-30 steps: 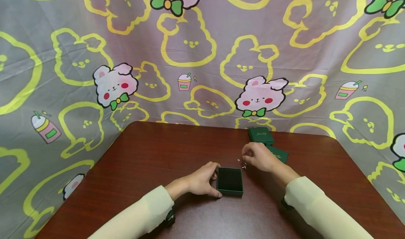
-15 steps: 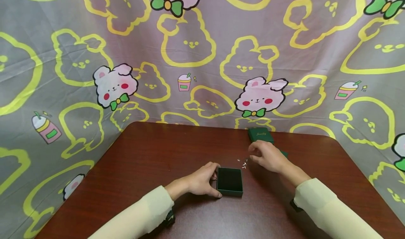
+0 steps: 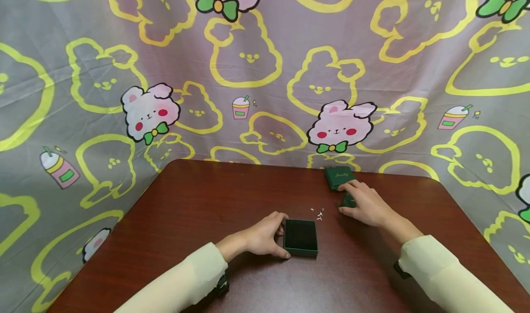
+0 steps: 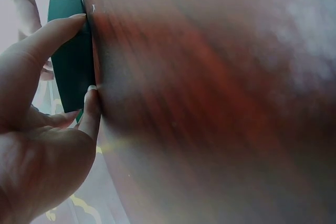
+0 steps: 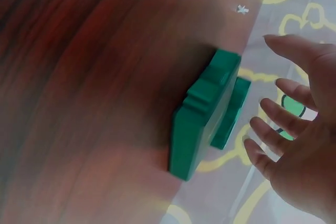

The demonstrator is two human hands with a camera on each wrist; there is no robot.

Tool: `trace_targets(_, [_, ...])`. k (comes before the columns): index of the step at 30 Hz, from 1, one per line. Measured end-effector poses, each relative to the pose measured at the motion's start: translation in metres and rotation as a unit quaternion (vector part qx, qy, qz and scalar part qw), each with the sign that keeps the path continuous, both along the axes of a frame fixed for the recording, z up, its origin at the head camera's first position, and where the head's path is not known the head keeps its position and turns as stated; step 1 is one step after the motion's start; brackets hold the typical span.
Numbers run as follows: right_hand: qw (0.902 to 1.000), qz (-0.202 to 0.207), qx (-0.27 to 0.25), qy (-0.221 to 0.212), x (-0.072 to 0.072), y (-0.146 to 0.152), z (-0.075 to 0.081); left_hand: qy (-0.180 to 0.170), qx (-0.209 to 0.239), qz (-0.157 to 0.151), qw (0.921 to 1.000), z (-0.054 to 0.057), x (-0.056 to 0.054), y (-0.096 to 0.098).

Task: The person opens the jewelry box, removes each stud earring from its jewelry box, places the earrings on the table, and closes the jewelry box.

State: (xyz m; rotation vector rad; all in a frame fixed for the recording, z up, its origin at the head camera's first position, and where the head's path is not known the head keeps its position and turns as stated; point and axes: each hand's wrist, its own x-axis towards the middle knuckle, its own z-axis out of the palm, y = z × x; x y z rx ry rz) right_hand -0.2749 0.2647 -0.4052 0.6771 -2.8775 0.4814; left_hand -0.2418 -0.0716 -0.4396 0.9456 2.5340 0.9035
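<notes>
My left hand (image 3: 265, 234) grips the left side of an open, dark green jewelry box (image 3: 301, 237) with a black inside. In the left wrist view, thumb and fingers (image 4: 90, 111) lie along the box's sides. My right hand (image 3: 368, 206) reaches over a green jewelry box lid (image 3: 349, 201), mostly hidden in the head view. The right wrist view has that hand with fingers spread and apart from the notched green lid (image 5: 205, 111). Several tiny silver star-like pieces (image 3: 319, 216) lie just right of the open box.
Behind the right hand, another green box (image 3: 340, 176) with gold "Jewelry" lettering stands near the back edge of the brown table (image 3: 232, 188). A cartoon-printed cloth (image 3: 273, 92) hangs close around the table's back and sides.
My right hand has drawn away from the tiny silver pieces, moving right until it is over the green lid. The left hand and the open box have stayed put.
</notes>
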Motion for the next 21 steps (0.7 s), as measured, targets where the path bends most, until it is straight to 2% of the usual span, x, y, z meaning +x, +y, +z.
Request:
trace_targets(11, [0.9997,-0.020,0.014,-0.005,0.000,0.022,-0.006,0.002,0.003,-0.004,1.0000,-0.001,-0.002,0.000])
trace_targets(21, [0.9990,-0.032,0.014,-0.028,-0.001,0.032,-0.009,0.000,0.005,-0.004,1.0000,0.000,-0.001,0.000])
